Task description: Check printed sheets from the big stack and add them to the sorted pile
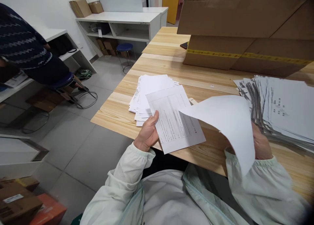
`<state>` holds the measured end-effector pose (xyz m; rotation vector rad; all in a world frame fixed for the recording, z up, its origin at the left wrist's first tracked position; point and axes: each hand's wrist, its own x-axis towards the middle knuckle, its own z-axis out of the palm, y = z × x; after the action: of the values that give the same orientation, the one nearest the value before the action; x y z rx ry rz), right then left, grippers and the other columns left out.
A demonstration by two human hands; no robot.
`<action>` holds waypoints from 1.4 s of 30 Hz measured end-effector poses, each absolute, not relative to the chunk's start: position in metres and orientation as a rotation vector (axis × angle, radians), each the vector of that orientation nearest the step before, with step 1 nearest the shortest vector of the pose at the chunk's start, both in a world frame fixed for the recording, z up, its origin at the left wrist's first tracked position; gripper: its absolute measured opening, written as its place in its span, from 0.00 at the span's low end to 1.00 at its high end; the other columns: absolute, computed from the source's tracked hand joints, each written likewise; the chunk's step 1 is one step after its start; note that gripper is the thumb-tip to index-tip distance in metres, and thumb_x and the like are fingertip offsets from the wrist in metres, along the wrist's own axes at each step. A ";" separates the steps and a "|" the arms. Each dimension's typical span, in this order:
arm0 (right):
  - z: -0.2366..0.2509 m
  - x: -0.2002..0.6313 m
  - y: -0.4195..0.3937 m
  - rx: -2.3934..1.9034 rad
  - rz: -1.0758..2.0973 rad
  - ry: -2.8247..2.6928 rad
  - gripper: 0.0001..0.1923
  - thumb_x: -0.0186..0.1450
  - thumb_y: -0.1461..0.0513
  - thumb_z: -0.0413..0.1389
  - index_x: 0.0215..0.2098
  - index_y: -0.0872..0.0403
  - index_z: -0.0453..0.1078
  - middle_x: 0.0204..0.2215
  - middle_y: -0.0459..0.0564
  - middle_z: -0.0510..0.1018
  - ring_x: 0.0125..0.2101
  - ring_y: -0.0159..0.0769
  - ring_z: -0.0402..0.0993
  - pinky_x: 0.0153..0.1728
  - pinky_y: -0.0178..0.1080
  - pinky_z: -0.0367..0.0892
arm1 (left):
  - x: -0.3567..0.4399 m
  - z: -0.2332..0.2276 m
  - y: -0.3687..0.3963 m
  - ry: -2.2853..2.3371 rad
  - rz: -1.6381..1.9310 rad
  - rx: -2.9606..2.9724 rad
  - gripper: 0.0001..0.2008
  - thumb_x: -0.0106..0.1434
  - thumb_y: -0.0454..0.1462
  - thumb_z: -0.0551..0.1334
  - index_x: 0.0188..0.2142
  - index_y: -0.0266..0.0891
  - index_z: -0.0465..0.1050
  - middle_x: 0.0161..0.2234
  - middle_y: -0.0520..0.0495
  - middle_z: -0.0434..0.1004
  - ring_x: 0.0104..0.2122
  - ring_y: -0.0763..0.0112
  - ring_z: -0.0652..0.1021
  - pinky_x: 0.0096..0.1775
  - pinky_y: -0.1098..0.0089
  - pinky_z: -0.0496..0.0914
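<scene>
Wooden table [171, 64]: 2 hands, 2 sheets, 2 stacks.

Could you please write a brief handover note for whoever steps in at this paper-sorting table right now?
Left hand: holds a printed white form sheet by its edge, over the light wooden table.
Right hand: lifts a curled blank-side white sheet.
Small white paper pile lies on the left; the tall fanned stack of printed sheets lies on the right, below the large brown cardboard box.
Done: small pile. Left: tall stack.
</scene>
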<state>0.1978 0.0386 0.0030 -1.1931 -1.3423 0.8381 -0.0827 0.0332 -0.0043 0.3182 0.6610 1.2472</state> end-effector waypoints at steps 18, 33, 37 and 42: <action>-0.017 0.158 0.014 -1.252 0.888 -1.403 0.12 0.63 0.53 0.63 0.39 0.50 0.75 0.25 0.45 0.78 0.22 0.30 0.70 0.22 0.33 0.66 | -0.061 0.001 0.014 0.717 1.304 0.552 0.22 0.62 0.49 0.67 0.51 0.39 0.76 0.50 0.42 0.81 0.59 0.55 0.74 0.63 0.55 0.67; -0.009 0.159 0.018 -1.108 0.833 -1.341 0.14 0.54 0.51 0.69 0.34 0.49 0.79 0.33 0.48 0.83 0.36 0.44 0.79 0.41 0.50 0.76 | -0.052 0.045 0.000 0.865 1.199 1.431 0.21 0.65 0.47 0.63 0.55 0.43 0.77 0.57 0.46 0.76 0.56 0.55 0.75 0.56 0.63 0.69; -0.008 0.158 0.019 -1.059 0.887 -1.337 0.17 0.53 0.49 0.69 0.35 0.49 0.78 0.36 0.49 0.84 0.38 0.45 0.80 0.42 0.50 0.76 | -0.049 0.037 0.000 0.907 1.237 1.461 0.21 0.65 0.46 0.63 0.55 0.43 0.75 0.57 0.45 0.76 0.55 0.57 0.75 0.54 0.65 0.69; -0.009 0.159 0.018 -1.020 0.909 -1.377 0.15 0.56 0.51 0.67 0.37 0.49 0.78 0.37 0.50 0.83 0.39 0.43 0.79 0.42 0.47 0.75 | -0.045 0.038 -0.002 0.879 1.265 1.438 0.20 0.64 0.45 0.64 0.54 0.42 0.76 0.53 0.45 0.78 0.51 0.59 0.77 0.52 0.66 0.70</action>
<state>0.1594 0.0176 -0.0091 -1.0200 -1.3767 0.9089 -0.0447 -0.0022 0.0380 1.4381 0.8786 1.2645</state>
